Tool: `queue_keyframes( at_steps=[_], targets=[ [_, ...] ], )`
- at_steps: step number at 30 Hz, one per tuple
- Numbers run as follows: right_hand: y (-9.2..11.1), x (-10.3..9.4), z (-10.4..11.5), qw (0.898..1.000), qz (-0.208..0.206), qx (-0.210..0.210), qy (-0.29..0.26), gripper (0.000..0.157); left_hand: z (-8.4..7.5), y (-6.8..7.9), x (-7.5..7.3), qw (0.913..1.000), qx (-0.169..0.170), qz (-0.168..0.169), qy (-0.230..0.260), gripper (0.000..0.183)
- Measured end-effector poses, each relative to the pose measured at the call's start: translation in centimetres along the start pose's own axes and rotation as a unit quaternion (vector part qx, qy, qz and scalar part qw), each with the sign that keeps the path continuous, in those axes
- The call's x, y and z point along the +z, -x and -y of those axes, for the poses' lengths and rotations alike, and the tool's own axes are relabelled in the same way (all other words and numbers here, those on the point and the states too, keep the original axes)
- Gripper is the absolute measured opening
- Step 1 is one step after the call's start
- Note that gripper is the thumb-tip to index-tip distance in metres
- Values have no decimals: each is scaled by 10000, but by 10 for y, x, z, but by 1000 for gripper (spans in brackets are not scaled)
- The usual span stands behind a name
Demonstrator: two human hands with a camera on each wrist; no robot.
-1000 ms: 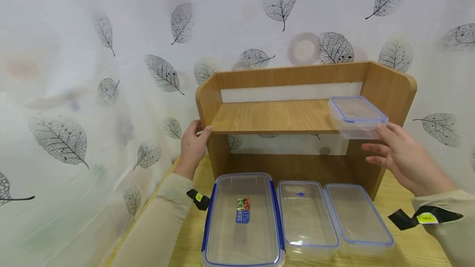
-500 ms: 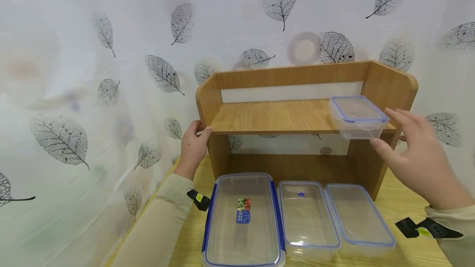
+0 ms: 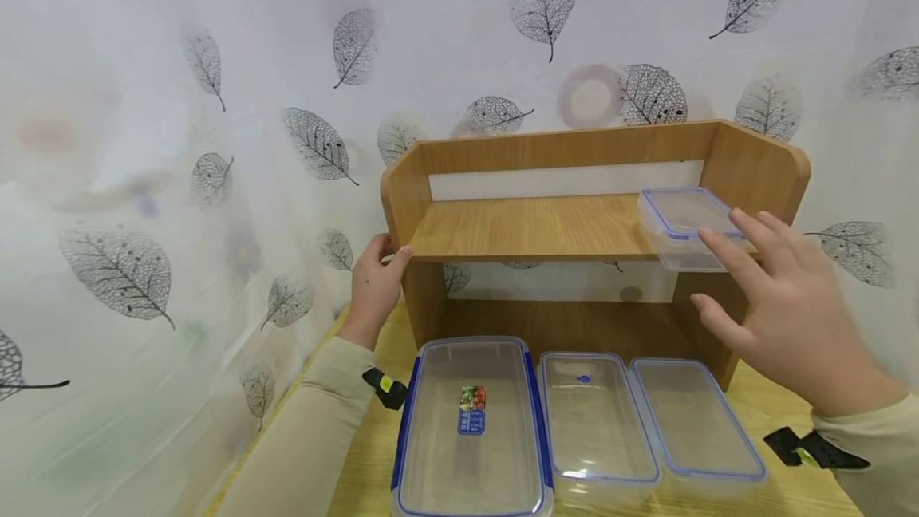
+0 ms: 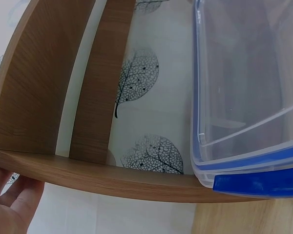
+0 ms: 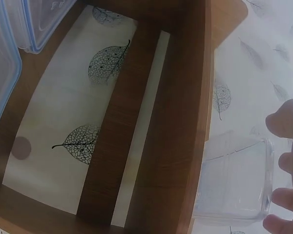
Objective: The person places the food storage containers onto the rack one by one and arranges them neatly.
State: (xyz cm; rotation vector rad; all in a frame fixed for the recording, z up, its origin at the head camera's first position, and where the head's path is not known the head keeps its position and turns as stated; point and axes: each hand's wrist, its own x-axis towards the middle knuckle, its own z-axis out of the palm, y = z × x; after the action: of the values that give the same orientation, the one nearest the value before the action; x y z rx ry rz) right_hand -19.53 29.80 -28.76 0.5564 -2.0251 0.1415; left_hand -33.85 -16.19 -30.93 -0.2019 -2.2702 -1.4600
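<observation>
Gripped the left side of the shelf (image 3: 502, 151) with the left hand (image 3: 375, 286), thumb at the front edge and fingers round the outer side. Held nothing in the right hand (image 3: 793, 305), fingers loose and spread, close up to the front of the small box (image 3: 678, 218). Could not tell for sure whether touching or just beside. Saw the small box on the top board (image 3: 531, 226), near the right end, lid (image 3: 685, 204) up, poking out past the front edge. Saw more below, side by side on the table (image 3: 373, 445) in front of the shelf: a big box (image 3: 470, 469), a middle box (image 3: 599, 421) and an end box (image 3: 696, 421). Looked best to push the small box low on its front, with straight fingers, slow and level. Called for care not to press down on the front of the lid, for fear of a tip and a drop. Needed a firm left hold too, to stop the shelf from sliding back. Seemed wise to watch the right side for bumps
</observation>
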Motion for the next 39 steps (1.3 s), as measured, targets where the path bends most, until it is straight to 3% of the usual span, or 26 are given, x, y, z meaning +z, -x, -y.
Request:
queue_keyframes(
  at_steps=[9,21,26,39],
  targets=[
    [1,5,-1,9986,438,170,-243,78,0,-1,0,10000,34,46,-31,39],
    [-3,12,-5,9973,664,95,-296,73,1,-1,-2,10000,16,61,-25,41],
    [-5,14,-7,9948,944,189,-335,81,2,1,-1,10000,3,84,-53,41],
    [-11,20,-8,9930,1151,223,-136,85,1,0,-1,10000,75,22,-52,38]
  ],
)
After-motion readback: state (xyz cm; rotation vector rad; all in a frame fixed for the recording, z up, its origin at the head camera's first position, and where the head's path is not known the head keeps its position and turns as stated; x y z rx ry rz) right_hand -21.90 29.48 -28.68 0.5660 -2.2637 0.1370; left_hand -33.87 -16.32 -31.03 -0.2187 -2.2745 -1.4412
